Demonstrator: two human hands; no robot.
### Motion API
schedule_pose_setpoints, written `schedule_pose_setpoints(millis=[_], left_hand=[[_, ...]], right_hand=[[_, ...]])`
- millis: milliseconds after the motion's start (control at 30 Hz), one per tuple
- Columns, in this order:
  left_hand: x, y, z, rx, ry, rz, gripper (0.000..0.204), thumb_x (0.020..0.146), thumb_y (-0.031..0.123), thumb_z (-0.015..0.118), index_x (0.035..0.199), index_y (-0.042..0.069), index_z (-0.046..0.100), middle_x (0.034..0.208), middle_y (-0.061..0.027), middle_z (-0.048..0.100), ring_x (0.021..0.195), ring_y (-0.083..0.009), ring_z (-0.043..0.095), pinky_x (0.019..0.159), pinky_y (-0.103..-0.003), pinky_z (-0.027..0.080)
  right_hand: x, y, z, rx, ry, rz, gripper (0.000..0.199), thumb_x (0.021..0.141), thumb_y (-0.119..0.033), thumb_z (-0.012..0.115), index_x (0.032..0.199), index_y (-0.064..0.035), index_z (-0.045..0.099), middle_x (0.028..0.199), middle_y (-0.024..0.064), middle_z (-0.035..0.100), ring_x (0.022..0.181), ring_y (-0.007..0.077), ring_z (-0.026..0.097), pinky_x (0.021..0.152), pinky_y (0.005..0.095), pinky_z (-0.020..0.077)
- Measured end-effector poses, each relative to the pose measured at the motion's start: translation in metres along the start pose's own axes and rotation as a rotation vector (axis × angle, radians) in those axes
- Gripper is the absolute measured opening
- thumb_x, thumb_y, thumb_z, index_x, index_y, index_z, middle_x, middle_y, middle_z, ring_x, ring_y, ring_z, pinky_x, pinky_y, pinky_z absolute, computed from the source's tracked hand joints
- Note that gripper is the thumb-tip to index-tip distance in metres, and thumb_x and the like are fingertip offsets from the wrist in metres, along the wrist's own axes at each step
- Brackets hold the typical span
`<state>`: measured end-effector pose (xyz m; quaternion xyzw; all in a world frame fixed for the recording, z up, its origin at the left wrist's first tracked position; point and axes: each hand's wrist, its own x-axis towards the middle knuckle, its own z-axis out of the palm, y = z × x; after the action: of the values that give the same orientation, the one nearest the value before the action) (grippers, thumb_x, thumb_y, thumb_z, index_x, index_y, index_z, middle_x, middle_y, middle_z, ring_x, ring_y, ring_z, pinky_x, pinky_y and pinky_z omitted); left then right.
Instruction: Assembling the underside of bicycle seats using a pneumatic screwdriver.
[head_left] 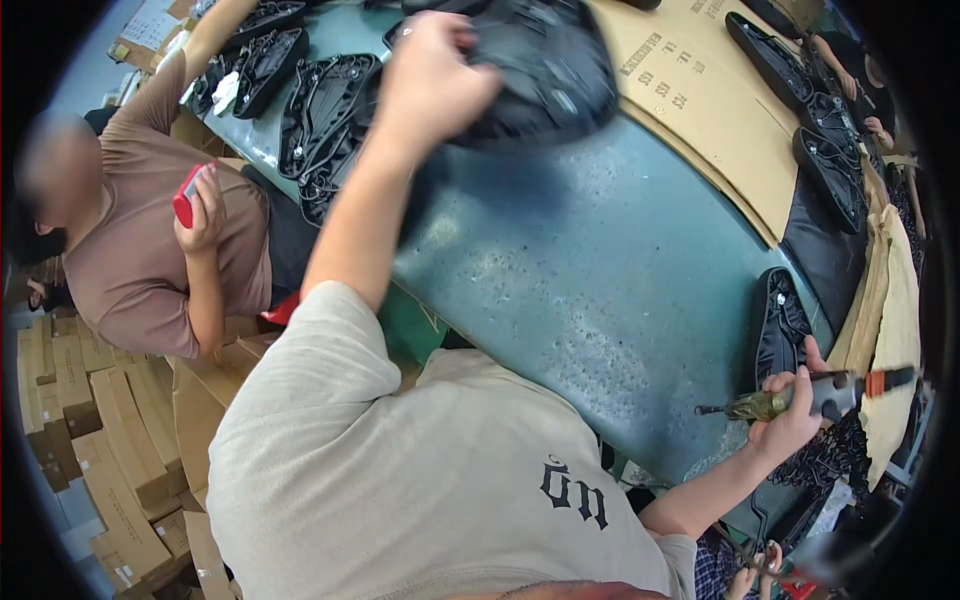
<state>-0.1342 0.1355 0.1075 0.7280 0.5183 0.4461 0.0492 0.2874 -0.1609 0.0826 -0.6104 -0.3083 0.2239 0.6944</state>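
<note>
My left hand (440, 85) reaches far across the table, its fingers curled at the near-left edge of a black, rounded panel (545, 80) with a gathered cover. The panel is blurred by motion, and the hidden fingertips seem to grip it. At the right, my right hand (785, 420) is closed around a power screwdriver (835, 393) with a clear greenish front part. The screwdriver's bit points left, above the table's near-right edge. Just beyond that hand lies a smaller black covered part (778, 325).
The worn green table (560, 270) carries black parts (325, 120) at the left and flat cardboard (700, 110) at the far right. More black parts (832, 180) lie beyond it. A person (180, 240) at my left holds a red object (186, 197). Cardboard boxes (120, 480) stand behind.
</note>
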Motion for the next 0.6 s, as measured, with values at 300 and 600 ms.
schedule_pose_setpoints(millis=[300, 600], left_hand=[[0.073, -0.137, -0.074, 0.805, -0.217, -0.413, 0.082, 0.079, 0.058, 0.076, 0.119, -0.012, 0.065, 0.124, -0.0344, 0.066, 0.120, -0.0440, 0.065, 0.102, -0.048, 0.052], [-0.029, 0.011, 0.027, 0.246, -0.139, 0.379, 0.048, 0.086, 0.026, 0.080, 0.123, 0.001, 0.063, 0.139, -0.0222, 0.060, 0.129, -0.0401, 0.057, 0.110, -0.046, 0.045]], right_hand=[[0.024, 0.054, -0.001, -0.130, 0.063, 0.388, 0.032, 0.092, -0.008, 0.070, 0.120, 0.0002, 0.058, 0.084, 0.0069, 0.060, 0.058, 0.0148, 0.058, 0.053, 0.0324, 0.0509], [-0.001, 0.054, 0.031, -0.121, -0.055, 0.401, 0.028, 0.086, -0.003, 0.070, 0.111, 0.0010, 0.057, 0.091, 0.0110, 0.066, 0.055, 0.0163, 0.062, 0.052, 0.0331, 0.0508]])
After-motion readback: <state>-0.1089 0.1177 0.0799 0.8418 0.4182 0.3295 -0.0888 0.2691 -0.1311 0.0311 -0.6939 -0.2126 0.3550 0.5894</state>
